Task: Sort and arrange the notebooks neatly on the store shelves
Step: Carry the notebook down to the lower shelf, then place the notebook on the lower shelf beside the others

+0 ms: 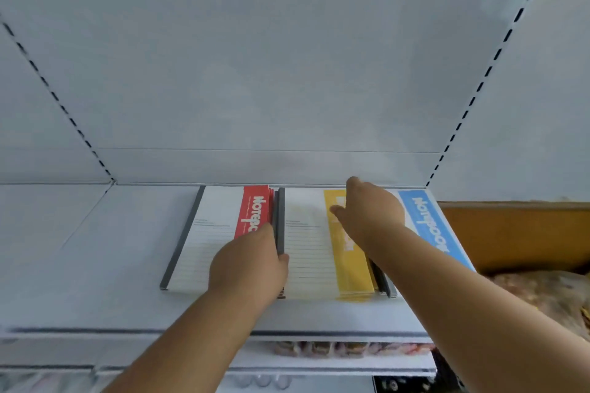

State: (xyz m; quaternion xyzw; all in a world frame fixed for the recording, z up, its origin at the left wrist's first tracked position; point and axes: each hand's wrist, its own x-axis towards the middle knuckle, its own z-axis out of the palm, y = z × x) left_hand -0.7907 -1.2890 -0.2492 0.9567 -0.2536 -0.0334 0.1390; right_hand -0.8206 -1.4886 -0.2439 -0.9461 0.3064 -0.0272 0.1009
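Resting on the red notebook [223, 233], the left hand [249, 268] curls at its edge; the right hand [370, 214] lies flat, fingers straight, on the yellow notebook [348, 268], both on the shelf [95, 265].

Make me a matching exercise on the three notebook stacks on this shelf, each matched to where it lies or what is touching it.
Column one:
1. red-banded notebooks
2. yellow-banded notebooks
3. blue-banded notebooks

Column two:
A. rightmost, beside the orange box
B. leftmost, left hand on them
C. middle, right hand over them

Pairs: 1-B, 2-C, 3-A
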